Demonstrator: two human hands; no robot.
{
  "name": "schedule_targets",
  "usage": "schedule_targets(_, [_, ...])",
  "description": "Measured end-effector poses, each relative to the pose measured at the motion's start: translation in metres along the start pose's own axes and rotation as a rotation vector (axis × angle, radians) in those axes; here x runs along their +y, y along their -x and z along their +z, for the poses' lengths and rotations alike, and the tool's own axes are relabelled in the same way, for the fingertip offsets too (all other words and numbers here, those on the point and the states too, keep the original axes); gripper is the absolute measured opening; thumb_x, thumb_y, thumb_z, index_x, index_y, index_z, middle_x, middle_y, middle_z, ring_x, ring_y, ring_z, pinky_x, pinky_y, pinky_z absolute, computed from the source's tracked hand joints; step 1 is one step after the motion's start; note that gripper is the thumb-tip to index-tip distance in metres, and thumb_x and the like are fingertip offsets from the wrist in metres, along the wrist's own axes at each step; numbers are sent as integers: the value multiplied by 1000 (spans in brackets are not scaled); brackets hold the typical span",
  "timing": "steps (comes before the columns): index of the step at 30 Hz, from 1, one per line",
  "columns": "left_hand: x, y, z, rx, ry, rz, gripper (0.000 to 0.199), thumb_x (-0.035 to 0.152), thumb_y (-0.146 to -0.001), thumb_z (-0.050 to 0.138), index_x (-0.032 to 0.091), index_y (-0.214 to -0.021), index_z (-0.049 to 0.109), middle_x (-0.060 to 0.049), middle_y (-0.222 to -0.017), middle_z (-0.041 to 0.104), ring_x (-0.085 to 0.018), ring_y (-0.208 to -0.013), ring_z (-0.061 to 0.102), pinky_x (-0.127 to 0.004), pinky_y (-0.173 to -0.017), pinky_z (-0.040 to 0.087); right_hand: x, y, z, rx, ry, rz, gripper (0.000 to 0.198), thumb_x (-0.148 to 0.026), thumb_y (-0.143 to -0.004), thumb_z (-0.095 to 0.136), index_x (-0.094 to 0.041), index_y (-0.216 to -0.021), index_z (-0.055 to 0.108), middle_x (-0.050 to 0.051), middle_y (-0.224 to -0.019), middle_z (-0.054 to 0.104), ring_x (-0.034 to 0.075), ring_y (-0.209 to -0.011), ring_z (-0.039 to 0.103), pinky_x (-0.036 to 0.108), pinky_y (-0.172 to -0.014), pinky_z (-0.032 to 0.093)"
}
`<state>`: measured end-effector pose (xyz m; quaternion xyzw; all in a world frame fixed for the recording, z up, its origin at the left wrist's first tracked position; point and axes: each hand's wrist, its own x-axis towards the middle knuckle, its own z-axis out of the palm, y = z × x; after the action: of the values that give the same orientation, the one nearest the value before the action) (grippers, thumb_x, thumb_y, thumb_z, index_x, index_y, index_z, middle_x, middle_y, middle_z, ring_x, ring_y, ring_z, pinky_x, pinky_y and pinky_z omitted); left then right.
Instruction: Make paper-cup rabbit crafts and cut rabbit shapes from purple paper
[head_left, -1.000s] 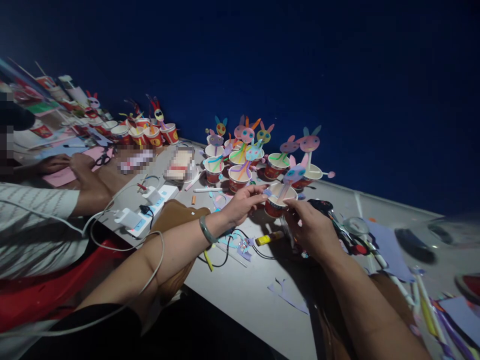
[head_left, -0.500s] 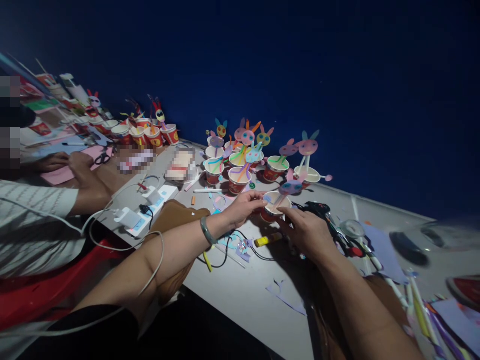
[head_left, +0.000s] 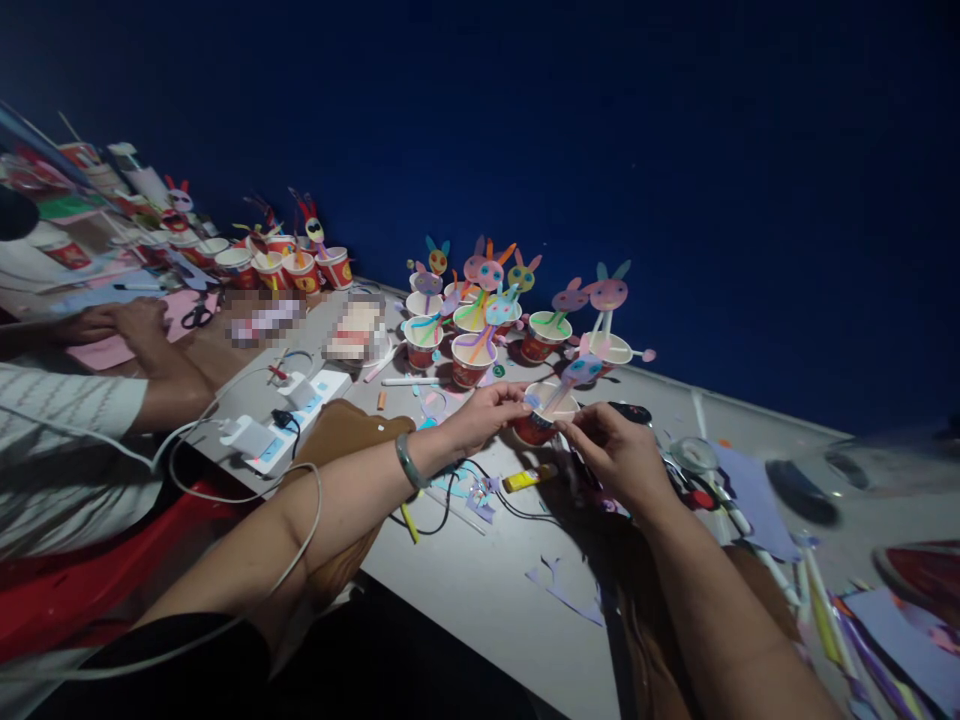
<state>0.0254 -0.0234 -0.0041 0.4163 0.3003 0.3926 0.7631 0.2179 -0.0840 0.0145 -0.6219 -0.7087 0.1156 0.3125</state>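
"Start at the left. What's there?"

"A co-worker's hands [head_left: 140,320] over pink paper [head_left: 105,348], scissors [head_left: 198,314] just beside. Then a white power strip [head_left: 309,413] with plugs in it."

"And further along?"

"A cluster of cups [head_left: 472,372], with rabbit-eared paper heads above them. In front is the person's left hand [head_left: 491,415], a bracelet [head_left: 409,462] on the wrist. Its thumb and fingers are closed on the near cup's left rim, by a small bluish patch."

"What's just below?"

"A yellow tube [head_left: 529,477], lying on the table [head_left: 487,600]."

"And the near cup [head_left: 534,432] itself?"

"Between the two hands, in front of the cluster. A blue-faced rabbit [head_left: 583,370] leans out of it to the right."

"The right hand [head_left: 619,450]?"

"Fingers bent, tips at the cup's right side (pinching or merely touching, I can't tell)."

"Last bit?"

"A roll of clear tape [head_left: 694,453], then purple paper [head_left: 757,500]."
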Motion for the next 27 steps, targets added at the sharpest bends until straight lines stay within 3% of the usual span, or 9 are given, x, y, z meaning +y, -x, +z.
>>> schedule_targets(3, [-4, -1, -2, -4, -38, 13, 31, 31, -62, 80, 11, -73, 59, -9, -137, 54, -4, -76, 53, -21, -62, 34, 6, -1, 0, 56, -2, 43, 39, -60, -80, 62, -22, -73, 56, 0, -60, 59, 15, -53, 50, 28, -54, 39])
schedule_targets(8, [-8, 0, -2, -30, -59, 8, 30, 32, -65, 79, 12, -74, 58, -10, -139, 52, -7, -82, 55, -21, -63, 33, 15, -4, 3, 196, 48, 84, 56, -69, -61, 73, -21, -85, 55, 6, -81, 61, 21, -71, 56, 32, -61, 43])
schedule_targets(13, [-6, 3, 1, -28, -66, -19, 31, 30, -63, 79, 12, -73, 56, -10, -140, 51, -4, -74, 51, -22, -61, 33, 17, -8, 8, 153, -168, 200, 66, -65, -58, 78, -19, -99, 55, 9, -95, 64, 24, -83, 61, 36, -70, 49])
schedule_targets(18, [-7, 5, 3, -64, -64, -13, 28, 28, -66, 76, 12, -72, 54, -11, -141, 52, -3, -70, 50, -21, -59, 33, 15, -9, 11, 46, -407, 251, 60, -55, -61, 81, -17, -101, 59, 10, -97, 69, 24, -83, 65, 38, -75, 52])
schedule_targets(23, [-6, 6, 5, -84, -57, -26, 30, 27, -65, 78, 11, -70, 53, -14, -141, 51, -3, -70, 50, -21, -59, 32, 14, -8, 13, 39, -476, 290, 44, -50, -73, 72, -16, -98, 68, 7, -86, 71, 20, -74, 63, 34, -70, 50])
schedule_targets(27, [-4, 7, 5, -91, -41, -37, 30, 28, -66, 78, 11, -71, 54, -14, -140, 52, -2, -70, 49, -20, -59, 33, 17, -7, 16, 62, -477, 283, 37, -45, -72, 73, -15, -94, 73, 8, -87, 74, 21, -77, 65, 35, -72, 51])
